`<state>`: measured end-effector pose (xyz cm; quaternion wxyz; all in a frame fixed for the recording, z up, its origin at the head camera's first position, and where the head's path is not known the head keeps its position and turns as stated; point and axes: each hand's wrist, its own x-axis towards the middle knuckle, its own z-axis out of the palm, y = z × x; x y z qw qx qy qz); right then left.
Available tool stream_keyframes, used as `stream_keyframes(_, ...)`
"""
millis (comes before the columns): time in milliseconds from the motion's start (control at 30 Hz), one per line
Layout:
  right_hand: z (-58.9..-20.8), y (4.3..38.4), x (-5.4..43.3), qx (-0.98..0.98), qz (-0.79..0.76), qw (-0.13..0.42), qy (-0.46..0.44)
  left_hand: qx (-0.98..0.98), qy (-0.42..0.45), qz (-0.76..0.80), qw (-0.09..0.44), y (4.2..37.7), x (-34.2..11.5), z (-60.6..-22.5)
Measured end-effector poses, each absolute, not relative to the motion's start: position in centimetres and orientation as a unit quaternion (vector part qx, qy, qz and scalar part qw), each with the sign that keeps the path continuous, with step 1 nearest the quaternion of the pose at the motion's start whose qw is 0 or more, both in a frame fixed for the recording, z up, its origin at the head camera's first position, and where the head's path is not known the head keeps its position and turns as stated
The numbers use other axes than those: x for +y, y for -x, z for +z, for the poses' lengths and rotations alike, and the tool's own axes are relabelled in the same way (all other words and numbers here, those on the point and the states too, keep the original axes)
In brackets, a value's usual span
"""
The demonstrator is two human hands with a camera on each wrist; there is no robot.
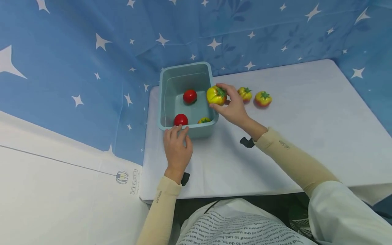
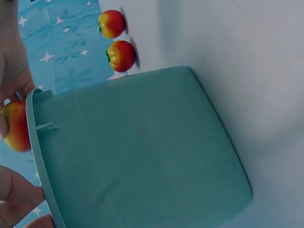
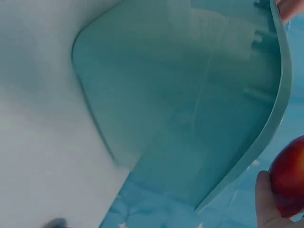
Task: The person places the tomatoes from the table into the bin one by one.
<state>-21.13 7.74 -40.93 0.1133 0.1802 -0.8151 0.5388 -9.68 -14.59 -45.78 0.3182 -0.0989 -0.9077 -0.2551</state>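
Observation:
My right hand (image 1: 234, 105) holds a yellow-and-red tomato (image 1: 215, 96) with a green leafy top between thumb and fingers, over the right rim of a teal plastic bin (image 1: 197, 131). In the right wrist view the tomato (image 3: 289, 175) shows its red underside beside the bin's rim (image 3: 283, 85). Fingers of my left hand (image 1: 178, 149) rest on the bin's front rim. Inside the bin lie a red tomato (image 1: 190, 96), another red tomato (image 1: 181, 119) near the front wall and a yellow one (image 1: 203, 120) partly hidden by the rim.
Right of the bin, a yellow-red tomato (image 1: 244, 94) and another tomato (image 1: 263, 99) sit on the white-covered table (image 1: 306, 136). A blue star-patterned cloth (image 1: 183, 30) hangs behind and to the left.

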Motion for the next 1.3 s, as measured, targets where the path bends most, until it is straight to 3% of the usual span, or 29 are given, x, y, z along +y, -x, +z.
stream_keyframes(267,-41.2,20.3,5.3,-0.803,0.523,0.105,-0.264,-0.906,0.102,-0.256,0.322,9.7,-14.8,-45.8)
stream_keyframes(567,-42.4,20.0,3.6,-0.838,0.454,0.093,-0.288,-0.907,0.111,-0.252,0.318,9.7,-15.0,-45.9)
stream_keyframes(767,-42.2,19.8,3.2,-0.886,0.330,0.056,-0.322,-0.910,0.109,-0.253,0.310,9.7,-15.2,-46.1)
stream_keyframes(1000,-42.1,19.7,3.3,-0.889,0.321,0.018,-0.326,-0.906,0.110,-0.251,0.321,9.8,-15.1,-46.1)
stream_keyframes(1167,-42.5,19.7,3.9,-0.876,0.346,0.033,-0.334,-0.903,0.109,-0.255,0.328,9.8,-15.0,-46.1)
stream_keyframes(1300,-42.8,20.3,5.2,-0.853,0.383,0.078,-0.346,-0.899,0.109,-0.266,0.331,9.9,-14.9,-46.2)
